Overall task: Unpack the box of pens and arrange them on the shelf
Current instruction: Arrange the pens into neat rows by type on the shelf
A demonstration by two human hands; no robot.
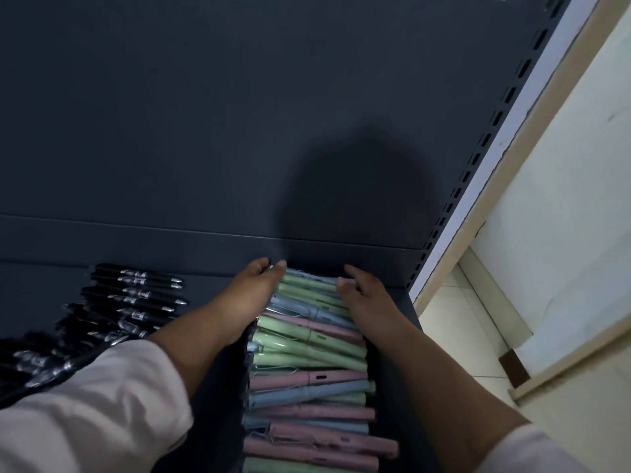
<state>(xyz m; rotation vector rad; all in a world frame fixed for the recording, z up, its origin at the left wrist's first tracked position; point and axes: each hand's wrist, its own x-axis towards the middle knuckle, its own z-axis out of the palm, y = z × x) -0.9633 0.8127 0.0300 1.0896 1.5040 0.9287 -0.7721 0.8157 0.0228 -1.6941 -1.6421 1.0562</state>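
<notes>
A long row of pastel pens [309, 363] in green, pink and blue lies crosswise on the dark shelf [211, 254], running from the back panel toward me. My left hand [254, 290] rests against the left ends of the farthest pens, fingers curled at the row's far end. My right hand [362, 295] presses on the right ends of the same pens, fingers bent over them. Both hands flank the far end of the row. No box is in view.
A row of black pens [133, 298] with silver tips lies on the shelf to the left, partly under my left sleeve. The dark back panel [239, 114] rises behind. A slotted upright [478, 158] bounds the shelf at right; beyond it are pale floor tiles and a wall.
</notes>
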